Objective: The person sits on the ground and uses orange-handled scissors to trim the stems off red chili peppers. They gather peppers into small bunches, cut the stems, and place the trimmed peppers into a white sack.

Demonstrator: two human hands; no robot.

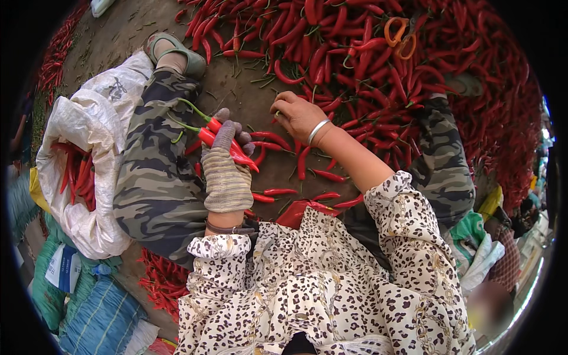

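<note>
In a striped, grey-fingered work glove, my left hand (228, 168) is closed round a few red chili peppers (208, 137), their long green stems pointing up to the left. My bare right hand (300, 118), with a silver bangle at the wrist, is up and to the right of them. Its thumb and fingertips are pinched together; a tiny bit of something may be between them, too small to name. Loose chili peppers (272, 139) lie on the ground between my legs. Beyond my right hand spreads a big pile of chili peppers (331, 44).
Scissors with orange handles (387, 32) lie on the pile. An open white sack (83, 118) with chili peppers inside stands beside my left leg. Blue (103, 325) and green sacks (50, 290) are at lower left. Snipped green stems (260, 80) litter the ground. Another person sits at far right.
</note>
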